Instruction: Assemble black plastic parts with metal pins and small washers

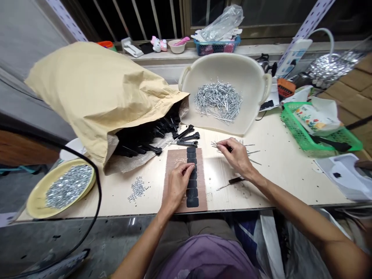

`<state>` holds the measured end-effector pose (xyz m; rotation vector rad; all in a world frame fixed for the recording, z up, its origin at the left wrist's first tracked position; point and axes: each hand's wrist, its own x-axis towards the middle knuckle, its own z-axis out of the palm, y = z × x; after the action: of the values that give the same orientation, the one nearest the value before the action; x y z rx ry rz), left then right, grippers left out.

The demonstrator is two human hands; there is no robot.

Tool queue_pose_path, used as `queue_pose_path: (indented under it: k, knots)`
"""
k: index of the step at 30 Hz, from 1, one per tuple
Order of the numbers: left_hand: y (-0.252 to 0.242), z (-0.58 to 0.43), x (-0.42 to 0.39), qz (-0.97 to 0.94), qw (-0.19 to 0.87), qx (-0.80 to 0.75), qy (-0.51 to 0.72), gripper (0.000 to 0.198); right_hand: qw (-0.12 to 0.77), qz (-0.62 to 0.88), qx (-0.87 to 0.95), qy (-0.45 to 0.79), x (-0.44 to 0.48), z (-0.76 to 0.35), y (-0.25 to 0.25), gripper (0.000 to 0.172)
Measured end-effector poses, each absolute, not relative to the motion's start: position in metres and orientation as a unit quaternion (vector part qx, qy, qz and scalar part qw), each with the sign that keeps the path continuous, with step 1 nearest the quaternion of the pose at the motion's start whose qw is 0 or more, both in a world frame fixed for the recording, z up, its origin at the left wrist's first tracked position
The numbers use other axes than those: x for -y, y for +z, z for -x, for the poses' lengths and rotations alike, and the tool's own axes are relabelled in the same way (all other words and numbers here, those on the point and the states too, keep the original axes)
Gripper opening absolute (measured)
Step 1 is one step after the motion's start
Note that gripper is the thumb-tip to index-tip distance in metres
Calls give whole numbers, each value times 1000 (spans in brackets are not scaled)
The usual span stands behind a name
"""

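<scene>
My left hand [175, 185] is closed in a pinch over a row of black rectangular pads [192, 192], which lies on a brown board [171, 159]. Whatever sits between its fingertips is too small to make out. To the right, my right hand [236, 155] pinches at thin metal pins [214, 144], whose ends poke out left of the fingertips. More loose pins [254, 151] lie on the table beyond this hand. Below it rests a screwdriver-like tool [236, 180] with a black handle and metal shaft. Small metal nuts or washers [137, 189] are heaped left of the board.
A large paper sack [101, 85] spills black plastic parts [158, 131] at the back left. Behind the board, a white basin [247, 77] holds many metal pins. A yellow dish [35, 201] of washers stands at left, and a green basket [302, 135] at right.
</scene>
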<state>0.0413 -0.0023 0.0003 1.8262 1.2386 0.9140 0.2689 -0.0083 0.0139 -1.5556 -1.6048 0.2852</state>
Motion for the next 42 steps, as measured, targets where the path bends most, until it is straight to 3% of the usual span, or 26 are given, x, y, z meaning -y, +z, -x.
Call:
queue_pose_path:
  k: [6,12,17,28,31,34,37,42]
  knots:
    - [0,-71,15,-902,184,-345,183,17,433,665,601,93,46,-300,23,18]
    - [1,-85,24,-944,54,-324,29,19,435,674,589,97,78,-301,19,17]
    - [4,-90,33,-943,47,-329,3,19,441,666,594,96,86,-291,18,14]
    - [0,-98,35,-916,89,-386,64,25,432,655,610,109,95,-285,16,11]
    - [0,-95,29,-884,183,-409,132,19,431,650,616,111,98,-281,17,10]
    - [4,-87,21,-748,419,-447,255,11,422,631,639,124,97,-268,19,13]
    - [8,-78,16,-539,617,-459,344,18,402,601,672,161,91,-247,18,22]
    - [15,-67,19,-415,675,-445,418,24,399,577,686,193,76,-218,15,24]
